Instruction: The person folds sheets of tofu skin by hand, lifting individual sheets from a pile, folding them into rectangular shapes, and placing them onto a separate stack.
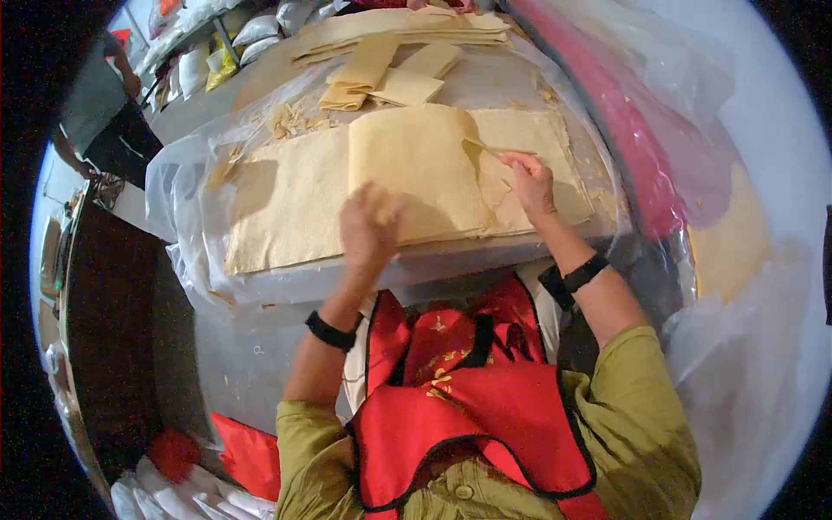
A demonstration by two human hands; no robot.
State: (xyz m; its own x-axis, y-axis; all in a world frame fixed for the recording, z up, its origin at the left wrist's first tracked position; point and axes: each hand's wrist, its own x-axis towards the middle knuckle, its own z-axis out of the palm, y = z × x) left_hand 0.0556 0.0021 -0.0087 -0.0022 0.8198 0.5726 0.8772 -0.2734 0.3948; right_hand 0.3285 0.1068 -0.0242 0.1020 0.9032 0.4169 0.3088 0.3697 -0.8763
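A wide pale-yellow sheet (286,195), soft and cloth-like in look, lies flat across the work table. Over its middle is a folded yellow sheet (416,165), its right edge curling up a little. At the near left edge of that fold is my left hand (371,224), its fingers curled and smeared by motion. My right hand (530,182) is closed in a pinch on a thin yellow strip (496,150), just right of the fold. The strip reaches left towards the raised edge.
Folded yellow pieces (368,65) lie behind the sheet, with a long stack of sheets (407,33) farther back. Scraps (295,120) litter the table's plastic cover (178,186). A pink plastic-wrapped surface (628,139) runs along the right. A person (95,95) stands at far left.
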